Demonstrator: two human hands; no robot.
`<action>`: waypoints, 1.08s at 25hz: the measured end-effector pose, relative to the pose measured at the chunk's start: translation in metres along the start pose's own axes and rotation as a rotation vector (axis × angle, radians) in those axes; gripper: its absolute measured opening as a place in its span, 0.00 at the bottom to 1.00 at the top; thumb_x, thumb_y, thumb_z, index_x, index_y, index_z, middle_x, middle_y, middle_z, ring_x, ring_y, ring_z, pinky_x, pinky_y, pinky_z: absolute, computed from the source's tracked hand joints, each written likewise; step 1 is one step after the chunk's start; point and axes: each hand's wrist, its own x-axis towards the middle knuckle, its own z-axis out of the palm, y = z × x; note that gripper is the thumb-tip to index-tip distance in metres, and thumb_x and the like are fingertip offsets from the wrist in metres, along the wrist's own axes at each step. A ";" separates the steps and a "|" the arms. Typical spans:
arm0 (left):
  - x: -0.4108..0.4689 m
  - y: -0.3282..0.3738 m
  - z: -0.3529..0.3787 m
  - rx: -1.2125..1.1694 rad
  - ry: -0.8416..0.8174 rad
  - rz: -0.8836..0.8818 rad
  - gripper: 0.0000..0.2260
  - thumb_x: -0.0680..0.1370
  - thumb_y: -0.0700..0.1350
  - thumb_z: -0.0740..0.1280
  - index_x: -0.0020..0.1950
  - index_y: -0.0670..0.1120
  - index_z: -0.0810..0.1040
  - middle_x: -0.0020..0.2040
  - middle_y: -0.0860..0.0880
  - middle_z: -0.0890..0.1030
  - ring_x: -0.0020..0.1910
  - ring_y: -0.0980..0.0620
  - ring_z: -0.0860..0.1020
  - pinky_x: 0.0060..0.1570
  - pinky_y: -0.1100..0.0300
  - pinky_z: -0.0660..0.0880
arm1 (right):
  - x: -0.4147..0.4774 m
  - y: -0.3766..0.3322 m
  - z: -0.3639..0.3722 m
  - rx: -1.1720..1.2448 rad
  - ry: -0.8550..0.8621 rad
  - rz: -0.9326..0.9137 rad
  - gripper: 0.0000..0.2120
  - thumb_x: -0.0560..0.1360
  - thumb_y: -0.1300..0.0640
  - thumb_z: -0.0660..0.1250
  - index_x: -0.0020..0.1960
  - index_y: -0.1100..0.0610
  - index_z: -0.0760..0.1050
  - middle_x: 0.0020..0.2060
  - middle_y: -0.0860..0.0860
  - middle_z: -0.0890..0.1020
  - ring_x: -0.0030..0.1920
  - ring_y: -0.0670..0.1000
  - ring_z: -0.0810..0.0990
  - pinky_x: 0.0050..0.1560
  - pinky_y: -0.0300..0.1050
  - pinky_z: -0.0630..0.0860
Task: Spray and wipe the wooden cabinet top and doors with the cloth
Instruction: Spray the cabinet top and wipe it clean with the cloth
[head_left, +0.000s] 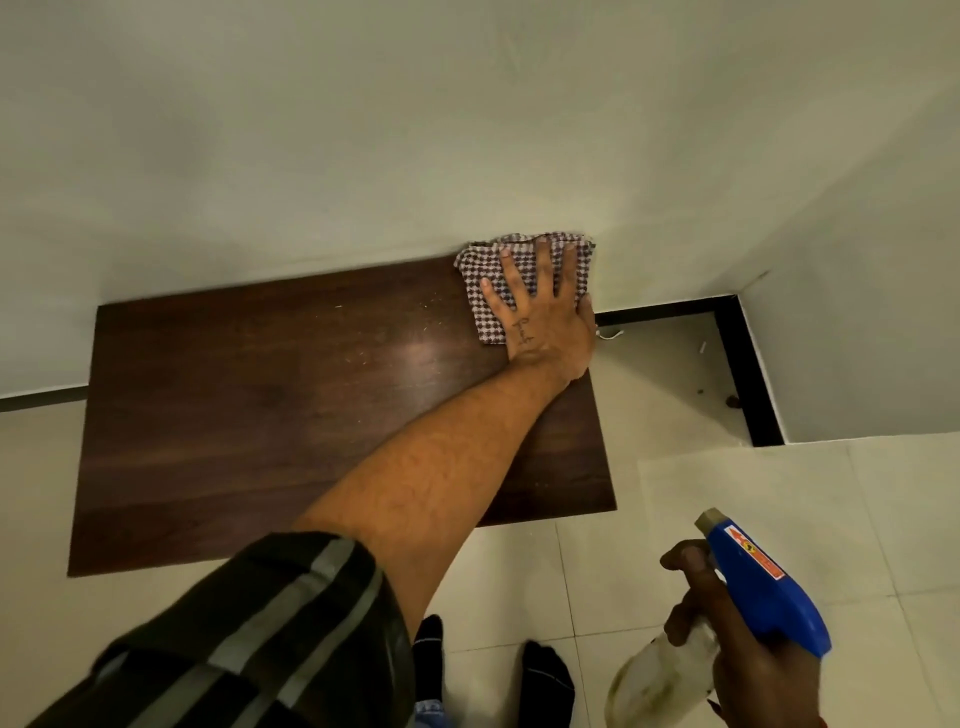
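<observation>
Checked cloth (474, 267) is lying on the far right corner of the dark wooden cabinet top (260, 415), mid-frame, touching the pale wall (467, 130). The left hand (540, 322) is pressing it down, fingers straight and spread. At the lower right, the right hand (727, 644) is gripping a blue-headed spray bottle (763, 587) above the tiled floor (779, 493).

one cabinet top (260, 415), one cloth (480, 267), one bottle (769, 587).
</observation>
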 end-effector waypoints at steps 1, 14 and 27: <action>-0.001 -0.008 -0.003 -0.009 0.003 0.021 0.30 0.85 0.58 0.48 0.83 0.54 0.38 0.84 0.49 0.38 0.79 0.34 0.33 0.74 0.28 0.36 | -0.001 -0.002 0.005 0.006 -0.004 0.003 0.28 0.56 0.24 0.72 0.54 0.30 0.79 0.41 0.50 0.85 0.26 0.57 0.79 0.36 0.47 0.81; -0.054 -0.309 -0.064 0.064 0.082 -0.198 0.27 0.84 0.62 0.41 0.83 0.59 0.39 0.84 0.53 0.40 0.81 0.38 0.38 0.76 0.31 0.39 | -0.016 0.001 0.095 -0.194 -0.117 0.041 0.09 0.67 0.35 0.72 0.43 0.37 0.81 0.26 0.58 0.81 0.31 0.63 0.81 0.53 0.63 0.76; -0.090 -0.429 -0.083 0.051 0.120 -0.397 0.28 0.84 0.62 0.43 0.84 0.58 0.44 0.85 0.50 0.44 0.82 0.37 0.40 0.75 0.29 0.39 | -0.021 0.000 0.128 -0.117 -0.144 -0.126 0.21 0.61 0.25 0.69 0.50 0.32 0.80 0.38 0.52 0.85 0.25 0.55 0.79 0.35 0.46 0.82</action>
